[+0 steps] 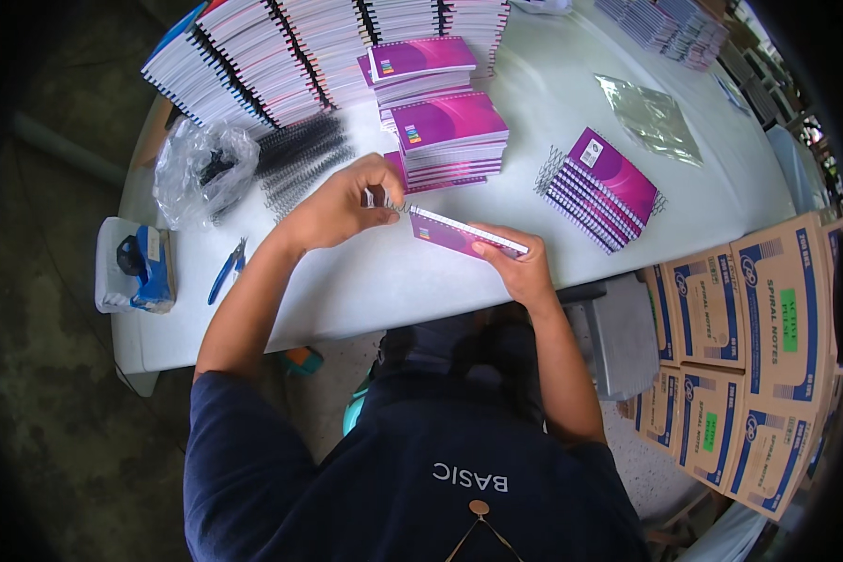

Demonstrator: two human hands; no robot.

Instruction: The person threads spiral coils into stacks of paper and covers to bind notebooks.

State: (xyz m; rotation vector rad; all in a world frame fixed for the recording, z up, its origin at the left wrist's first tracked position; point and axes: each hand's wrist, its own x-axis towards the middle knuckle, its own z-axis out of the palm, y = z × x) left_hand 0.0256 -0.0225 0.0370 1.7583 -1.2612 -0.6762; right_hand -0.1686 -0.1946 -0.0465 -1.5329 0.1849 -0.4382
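Note:
My right hand (519, 266) grips a thin purple notebook (448, 236) by its right end, tilted so its punched white edge faces up. At the other end of that edge, my left hand (351, 201) pinches a wire spiral coil (400, 205) between thumb and fingers. The coil's tip meets the notebook's corner; how far it is threaded I cannot tell. Just beyond are stacked purple notebooks (450, 122) without coils. To the right lies a pile of notebooks with coils (604, 192), loose coil ends sticking out at its sides.
Loose dark coils (304, 155) lie left of the stacks, beside a clear plastic bag (204, 173). Blue-handled pliers (226, 272) and a plastic container (114, 267) are at the left. Tall bound stacks (281, 66) stand behind. A clear sleeve (648, 120) lies right; cartons (721, 356) stand below.

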